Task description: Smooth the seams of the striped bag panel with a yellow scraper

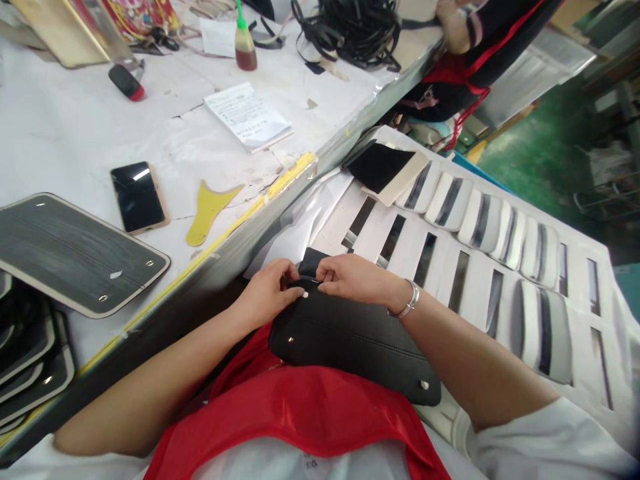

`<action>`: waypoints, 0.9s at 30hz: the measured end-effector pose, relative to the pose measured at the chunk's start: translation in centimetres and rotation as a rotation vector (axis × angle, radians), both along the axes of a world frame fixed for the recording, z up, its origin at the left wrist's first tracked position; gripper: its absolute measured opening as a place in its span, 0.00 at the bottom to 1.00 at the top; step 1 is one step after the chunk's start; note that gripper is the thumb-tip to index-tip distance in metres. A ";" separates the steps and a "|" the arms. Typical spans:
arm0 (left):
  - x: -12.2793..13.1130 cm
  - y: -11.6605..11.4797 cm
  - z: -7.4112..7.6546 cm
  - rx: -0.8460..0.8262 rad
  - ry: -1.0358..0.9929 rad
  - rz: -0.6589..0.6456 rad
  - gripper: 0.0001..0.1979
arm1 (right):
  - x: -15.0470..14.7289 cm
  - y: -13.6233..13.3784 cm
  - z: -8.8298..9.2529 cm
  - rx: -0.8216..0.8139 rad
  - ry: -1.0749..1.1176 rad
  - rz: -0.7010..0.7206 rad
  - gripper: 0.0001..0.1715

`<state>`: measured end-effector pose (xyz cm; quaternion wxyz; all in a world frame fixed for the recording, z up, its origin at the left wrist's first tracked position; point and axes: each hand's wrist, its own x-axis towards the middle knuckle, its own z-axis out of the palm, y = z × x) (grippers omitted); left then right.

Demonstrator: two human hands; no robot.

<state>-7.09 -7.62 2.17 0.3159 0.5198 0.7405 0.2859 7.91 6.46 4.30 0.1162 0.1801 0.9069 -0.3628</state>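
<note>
A black leather-like bag [350, 337] with a stitched seam and small metal feet rests on my lap, its flat side with the feet facing up. My left hand [273, 290] pinches the far edge of the bag near its left corner, thumb beside a metal foot. Close by, my right hand [350, 277] is closed on the same edge, fingertips curled down. What lies between the fingertips at the edge is partly hidden. A red apron [295, 407] lies beneath the bag.
Left on the white table are a phone [139, 197], a yellow template [210, 210], a notepad [249, 117], a glue bottle [245, 50] and dark base panels [75, 253]. To the right, a slotted white rack [390, 247] carries several pale panels. Another person's arm [455, 27] shows at the top.
</note>
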 end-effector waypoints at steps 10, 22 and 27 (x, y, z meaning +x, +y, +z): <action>0.1 -0.5 -0.1 0.167 0.027 -0.092 0.05 | -1.5 1.2 0.9 0.021 -0.005 0.217 0.10; 0.1 -1.2 -0.6 0.432 0.328 -0.367 0.06 | -2.5 2.2 1.1 -0.123 -0.056 0.284 0.08; 0.2 -1.5 -0.7 0.490 0.426 -0.406 0.08 | -2.8 2.5 0.7 -0.179 -0.111 0.259 0.07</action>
